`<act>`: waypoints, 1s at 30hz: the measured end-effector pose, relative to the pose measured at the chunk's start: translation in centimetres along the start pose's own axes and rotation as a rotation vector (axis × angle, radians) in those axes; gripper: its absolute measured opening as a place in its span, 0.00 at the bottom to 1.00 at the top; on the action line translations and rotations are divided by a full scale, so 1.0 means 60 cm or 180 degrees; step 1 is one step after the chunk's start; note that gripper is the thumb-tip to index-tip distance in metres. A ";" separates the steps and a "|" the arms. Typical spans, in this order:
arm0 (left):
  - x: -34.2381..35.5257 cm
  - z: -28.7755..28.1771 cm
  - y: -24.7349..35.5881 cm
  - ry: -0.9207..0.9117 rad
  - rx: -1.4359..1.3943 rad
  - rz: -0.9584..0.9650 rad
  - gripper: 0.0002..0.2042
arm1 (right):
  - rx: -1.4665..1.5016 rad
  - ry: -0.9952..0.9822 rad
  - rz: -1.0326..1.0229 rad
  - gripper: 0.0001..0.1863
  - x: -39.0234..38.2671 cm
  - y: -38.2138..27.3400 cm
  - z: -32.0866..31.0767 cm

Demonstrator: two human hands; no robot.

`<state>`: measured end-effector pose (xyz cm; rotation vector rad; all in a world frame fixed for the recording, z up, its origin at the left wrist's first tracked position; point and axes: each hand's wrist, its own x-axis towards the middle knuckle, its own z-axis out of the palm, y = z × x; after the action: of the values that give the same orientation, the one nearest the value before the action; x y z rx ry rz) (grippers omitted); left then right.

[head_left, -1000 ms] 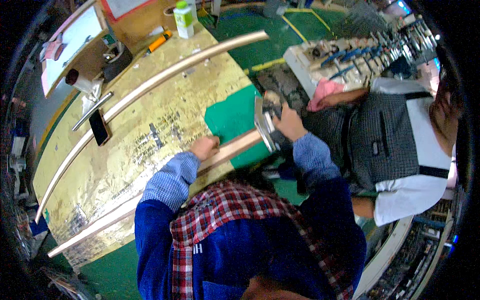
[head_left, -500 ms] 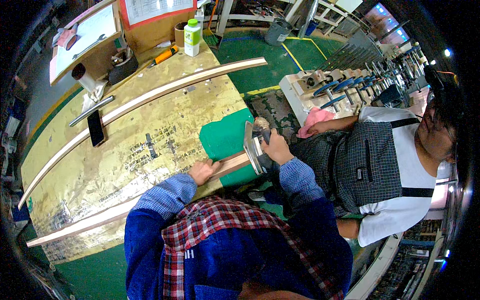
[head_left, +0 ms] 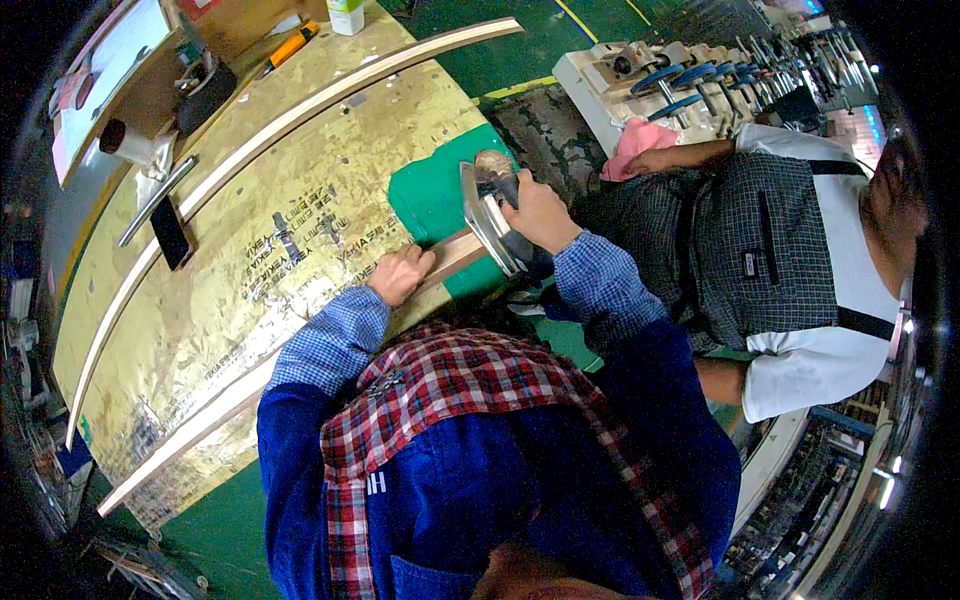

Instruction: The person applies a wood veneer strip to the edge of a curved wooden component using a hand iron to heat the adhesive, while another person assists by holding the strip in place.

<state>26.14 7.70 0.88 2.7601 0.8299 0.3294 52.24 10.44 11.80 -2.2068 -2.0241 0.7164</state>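
The left hand (head_left: 400,275) presses flat, fingers spread, on a long curved wooden strip (head_left: 455,255) lying along the near edge of the table (head_left: 300,200). The right hand (head_left: 540,212) is clenched around a metal-based power tool (head_left: 490,215) standing on the strip's end, over a green mat (head_left: 430,195).

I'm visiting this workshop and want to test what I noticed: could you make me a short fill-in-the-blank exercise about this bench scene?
1. The left hand presses down on a long wooden ____.
2. The right hand grips a power tool whose flat metal plate meets the strip's ____.
3. A black phone lies on the ____-coloured bench top.
4. Under the tool, the bench carries a ____ pad.

Missing words: strip; end; yellow; green
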 end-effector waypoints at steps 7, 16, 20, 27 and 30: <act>-0.004 0.010 0.001 0.0072 0.0071 -0.0015 0.09 | -0.0013 0.0084 -0.0153 0.24 0.006 -0.008 0.011; -0.002 -0.002 0.002 0.0229 0.0179 0.0164 0.08 | -0.0138 -0.0196 -0.0385 0.24 0.006 -0.047 0.019; -0.016 0.000 0.005 -0.0001 0.0117 -0.0064 0.08 | -0.0238 -0.0111 -0.0138 0.25 0.013 -0.023 0.006; 0.010 -0.019 0.025 0.0184 -0.0562 -0.0517 0.12 | -0.0238 0.0278 0.0227 0.24 0.041 0.081 -0.032; 0.037 -0.009 0.020 0.0154 -0.0721 -0.0709 0.13 | -0.0190 0.0447 0.0167 0.25 0.050 0.102 -0.033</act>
<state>28.43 8.08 2.05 2.4330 1.0322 0.4203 58.71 13.01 10.52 -2.2799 -1.9520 0.4959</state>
